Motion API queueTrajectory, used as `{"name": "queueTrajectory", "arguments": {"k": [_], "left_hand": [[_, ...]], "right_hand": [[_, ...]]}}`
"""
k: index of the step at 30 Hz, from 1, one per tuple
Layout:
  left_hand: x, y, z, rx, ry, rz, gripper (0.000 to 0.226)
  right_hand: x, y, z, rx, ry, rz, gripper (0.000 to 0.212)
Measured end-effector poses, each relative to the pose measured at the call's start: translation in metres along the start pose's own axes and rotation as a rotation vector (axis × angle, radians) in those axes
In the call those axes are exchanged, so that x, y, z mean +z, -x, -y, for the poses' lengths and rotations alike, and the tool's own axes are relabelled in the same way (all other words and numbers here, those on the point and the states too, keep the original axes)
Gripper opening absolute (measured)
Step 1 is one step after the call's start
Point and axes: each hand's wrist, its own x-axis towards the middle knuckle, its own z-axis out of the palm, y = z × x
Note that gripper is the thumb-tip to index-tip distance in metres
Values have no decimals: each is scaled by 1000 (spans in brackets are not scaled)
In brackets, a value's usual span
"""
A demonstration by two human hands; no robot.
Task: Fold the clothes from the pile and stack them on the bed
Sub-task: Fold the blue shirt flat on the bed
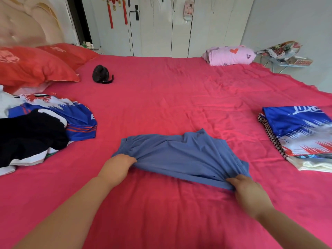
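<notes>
A plain blue garment (181, 153) lies partly bunched on the pink bed sheet (161, 97) in front of me. My left hand (117, 167) pinches its near left edge. My right hand (248, 189) grips its near right corner, lifting the cloth slightly. An unfolded pile (41, 126) of black, white and blue clothes sits at the left. At the right edge lies a stack of folded clothes (298, 135), a blue, white and red jersey on top.
Red pillows (34, 67) lie at the upper left by the headboard. A small black object (101, 74) rests on the sheet near them. A folded pink blanket (230, 55) sits at the bed's far edge, white wardrobe doors (161, 26) behind.
</notes>
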Motion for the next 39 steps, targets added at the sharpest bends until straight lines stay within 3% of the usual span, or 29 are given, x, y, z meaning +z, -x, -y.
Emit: {"name": "queueTrajectory", "arguments": {"k": [4,5,8,9,12,14,18,20,25,29,32,35,39], "left_hand": [[-34,18,-1,155,-100,0,33],[-37,23,-4,171,-105,58,30],[-33,34,-8,38,-126,475,36],[-32,33,-13,15,-100,492,42],[-35,21,-43,-6,-8,290,40],[-30,8,-73,37,30,205,36],[-16,-13,-135,85,95,167,38],[-3,-20,-156,63,119,190,41],[12,-24,-173,-21,125,122,25],[-3,-19,-158,16,254,-36,29],[-14,-6,-143,127,243,97,50],[-9,4,-141,120,82,328,32],[-11,-2,-159,33,53,332,19]], "right_hand": [[-13,2,-11,-7,-134,-54,39],[-14,4,-14,-61,-142,-15,38],[-23,14,-18,-256,-96,263,30],[-25,16,-18,-262,-139,285,30],[-31,12,-20,-17,-384,43,23],[-29,7,-28,90,-323,-67,23],[-8,9,-40,6,-175,187,55],[3,13,-44,-16,-155,191,53],[2,20,-51,-16,-136,-172,28],[-29,36,-55,-106,-136,-447,32],[-31,54,-57,-145,-99,-341,20],[-12,51,-59,-24,-214,-128,22],[-5,28,-60,209,-425,-107,22]]}}
